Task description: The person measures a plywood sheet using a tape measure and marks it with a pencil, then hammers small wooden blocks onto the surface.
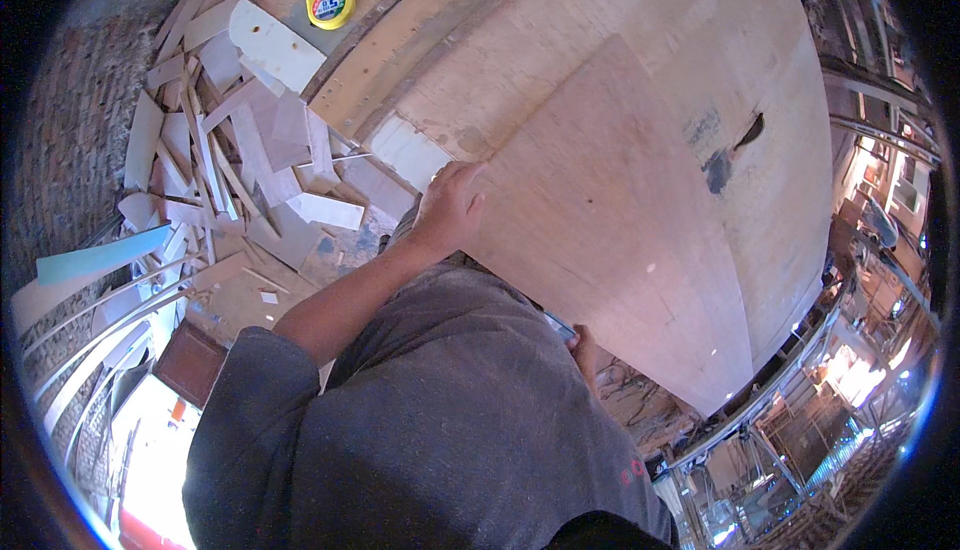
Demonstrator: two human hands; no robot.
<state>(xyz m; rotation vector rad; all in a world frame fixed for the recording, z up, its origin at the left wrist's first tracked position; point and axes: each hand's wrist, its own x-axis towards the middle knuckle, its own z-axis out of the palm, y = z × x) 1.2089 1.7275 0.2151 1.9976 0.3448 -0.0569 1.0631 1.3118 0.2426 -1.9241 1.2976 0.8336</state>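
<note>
A thin, pinkish plywood sheet [610, 220] with a curved far right edge lies on a large plywood board [740, 40]. At the sheet's left corner, my left hand [450, 208] is bent round the edge, with fingers curled and thumb on the near side. Beside the sheet's near edge, my right hand [583, 347] is closed on a narrow bluish object [560, 326]. My torso in a dark shirt hides most of that hand and part of the object, so its kind does not show.
A yellow tape measure [330, 5] rests at the upper left, near a wooden strip [400, 30]. Heaped wood offcuts [250, 140] lie left of the bench beside a brick wall [80, 90]. The large board has a dark slot [749, 130]. Scaffold-like framing [770, 450] stands right.
</note>
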